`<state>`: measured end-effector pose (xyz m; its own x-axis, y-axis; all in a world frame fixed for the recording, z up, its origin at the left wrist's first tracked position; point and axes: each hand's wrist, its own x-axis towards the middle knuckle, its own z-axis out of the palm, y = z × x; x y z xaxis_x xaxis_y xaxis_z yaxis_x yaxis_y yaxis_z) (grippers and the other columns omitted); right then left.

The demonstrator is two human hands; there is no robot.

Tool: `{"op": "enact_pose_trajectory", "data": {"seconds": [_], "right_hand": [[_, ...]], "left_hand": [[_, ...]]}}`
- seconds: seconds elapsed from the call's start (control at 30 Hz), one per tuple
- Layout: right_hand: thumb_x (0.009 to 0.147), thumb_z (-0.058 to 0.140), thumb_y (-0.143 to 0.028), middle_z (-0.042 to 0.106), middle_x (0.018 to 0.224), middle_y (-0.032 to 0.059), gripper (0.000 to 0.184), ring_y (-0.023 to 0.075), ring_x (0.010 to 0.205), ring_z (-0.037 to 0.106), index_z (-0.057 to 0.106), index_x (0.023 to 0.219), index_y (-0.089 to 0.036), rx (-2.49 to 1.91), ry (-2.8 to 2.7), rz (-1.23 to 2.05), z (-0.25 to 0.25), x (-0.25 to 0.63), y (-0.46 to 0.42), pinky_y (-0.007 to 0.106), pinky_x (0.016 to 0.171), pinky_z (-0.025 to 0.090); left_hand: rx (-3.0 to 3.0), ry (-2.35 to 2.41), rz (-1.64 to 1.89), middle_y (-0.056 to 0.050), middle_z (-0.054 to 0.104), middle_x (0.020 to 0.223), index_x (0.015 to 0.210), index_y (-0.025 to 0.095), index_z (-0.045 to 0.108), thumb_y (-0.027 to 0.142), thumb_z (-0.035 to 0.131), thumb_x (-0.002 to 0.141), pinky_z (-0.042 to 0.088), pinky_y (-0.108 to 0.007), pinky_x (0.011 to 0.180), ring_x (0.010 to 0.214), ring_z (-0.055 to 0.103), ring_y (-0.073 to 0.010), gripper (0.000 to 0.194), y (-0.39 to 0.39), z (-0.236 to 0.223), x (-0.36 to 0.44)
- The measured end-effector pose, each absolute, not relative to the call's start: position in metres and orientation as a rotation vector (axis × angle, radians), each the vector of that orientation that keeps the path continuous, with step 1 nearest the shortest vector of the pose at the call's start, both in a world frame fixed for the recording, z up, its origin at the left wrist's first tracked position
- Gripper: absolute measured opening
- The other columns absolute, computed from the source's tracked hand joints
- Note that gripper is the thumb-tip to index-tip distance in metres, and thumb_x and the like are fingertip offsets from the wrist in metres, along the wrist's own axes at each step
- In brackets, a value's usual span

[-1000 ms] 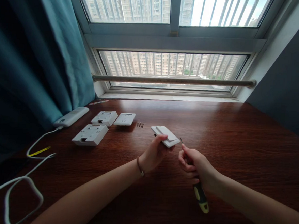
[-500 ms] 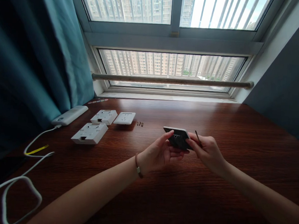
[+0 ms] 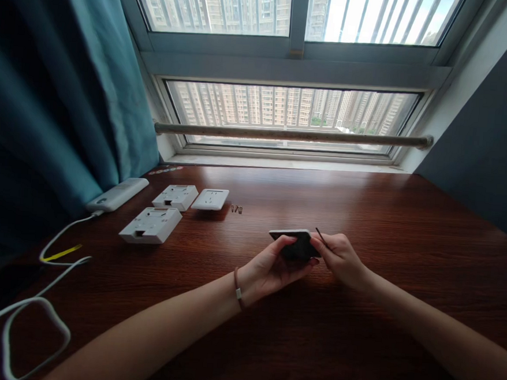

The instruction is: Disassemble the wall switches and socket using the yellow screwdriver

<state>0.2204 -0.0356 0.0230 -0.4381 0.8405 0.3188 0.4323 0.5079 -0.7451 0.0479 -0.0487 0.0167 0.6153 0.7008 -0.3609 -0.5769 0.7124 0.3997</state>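
Note:
My left hand (image 3: 278, 262) is closed around a socket panel (image 3: 298, 246), thumb on its dark back and fingers underneath. The panel's white rim shows along its far edge, its front face turned away from me. At the panel's right edge, my right hand (image 3: 339, 257) has its fingers pressed together around a thin dark rod (image 3: 319, 234) that points up and to the left. The rod's lower part is hidden by the fingers. Both hands are just above the desk. Up and to the left, several small screws (image 3: 236, 209) lie beside a white socket panel (image 3: 210, 199).
Two white mounting boxes (image 3: 150, 225) sit at the left of the wooden desk (image 3: 243, 340). Behind them lies a white power strip (image 3: 118, 194) with its cable (image 3: 70, 229) looping forward, near a yellow strip (image 3: 63, 253). A blue curtain (image 3: 100, 86) hangs at the left; a window bar (image 3: 292, 135) crosses behind.
Both hands have come slightly down and towards me with the panel, and the right hand has shifted left. More of the panel's back is now covered by my left thumb.

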Motion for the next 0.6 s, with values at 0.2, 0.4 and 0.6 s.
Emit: {"op": "enact_pose_trajectory", "data": {"seconds": [0.2,0.4,0.6], "right_hand": [[0.085,0.039,-0.037,0.037,0.050,-0.0036,0.035,0.0077,0.045,0.034,0.053,0.062,-0.014,-1.094,-1.870,0.830,0.028,0.213,-0.048,0.019,0.044,0.028],[0.085,0.038,-0.039,0.042,0.052,-0.0021,0.039,0.0091,0.049,0.038,0.053,0.060,-0.014,-1.182,-1.813,0.730,0.038,0.212,-0.057,0.020,0.048,0.031],[0.081,0.040,-0.047,0.038,0.044,-0.0022,0.046,0.0088,0.042,0.036,0.053,0.053,-0.014,-1.436,-1.738,0.778,0.058,0.226,-0.039,0.021,0.040,0.026]], "left_hand": [[0.286,0.588,0.783,-0.011,0.065,0.087,0.102,0.008,0.052,0.025,0.056,0.074,0.046,-0.030,0.082,0.081,0.064,-0.0213,0.033,-0.056,0.025,0.051],[0.519,0.696,0.593,-0.013,0.066,0.080,0.089,0.009,0.057,0.049,0.045,0.076,0.048,-0.029,0.071,0.073,0.064,-0.0189,0.044,-0.060,0.036,0.050],[1.719,1.271,0.690,-0.005,0.053,0.054,0.057,0.016,0.050,0.063,0.053,0.063,0.041,-0.031,0.058,0.056,0.052,-0.0181,0.047,-0.057,0.048,0.036]]}}
